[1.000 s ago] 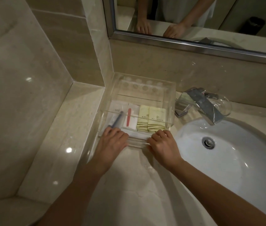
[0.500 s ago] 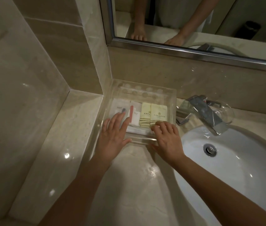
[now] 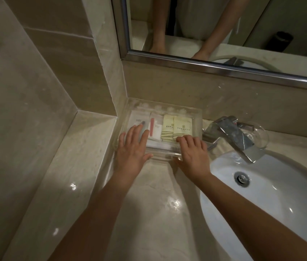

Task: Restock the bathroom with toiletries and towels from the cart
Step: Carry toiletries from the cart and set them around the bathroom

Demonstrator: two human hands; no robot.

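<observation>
We log the left hand (image 3: 132,147) flat, fingers spread, on the toothbrush packets (image 3: 153,127) at the left end of the clear acrylic tray (image 3: 200,117). The right hand (image 3: 194,153) curls its fingers over the tray's front wall, thumb outside, touching the pale yellow sachets (image 3: 182,127). The tray sits in the counter corner, just beside the faucet (image 3: 237,140). We judge the toiletries stocked, with only straightening left. Towels and cart are not in view.
</observation>
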